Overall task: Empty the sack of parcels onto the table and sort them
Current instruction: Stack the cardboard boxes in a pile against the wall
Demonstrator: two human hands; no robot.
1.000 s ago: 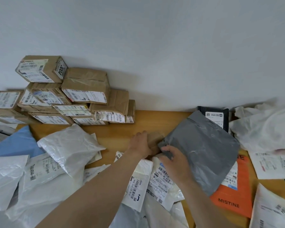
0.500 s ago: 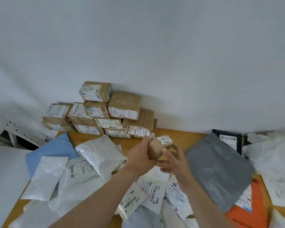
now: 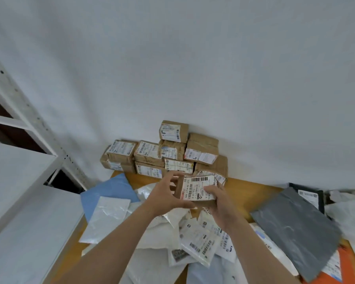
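Left hand: fingers curled over the left end of a small box, thumb stretched under its near edge. Right hand: thumb pressed on the label face, fingers wrapped beneath. Both hands grip the box and hold it up over the table, just in front of the stack of boxes.

Small box: brown card, white shipping label turned toward the camera. Barcode along the top edge, a second barcode down the left side. The number beside it starts 642 and ends 015; the middle digits and the smaller print are too fine to read.

Stack of boxes: brown, taped, each with a white barcode label, piled in about three rows against the white wall at the far edge of the table. Label text is not legible.

Below the hands: white mailers with barcode labels, overlapping in a loose heap. Left of them a clear-white bag lies on a blue bag.

Right: a large grey bag lies flat over an orange parcel; a black bag with a white label sits at its far corner. Crumpled white plastic at the far right edge.

Far left: a white metal shelf frame.
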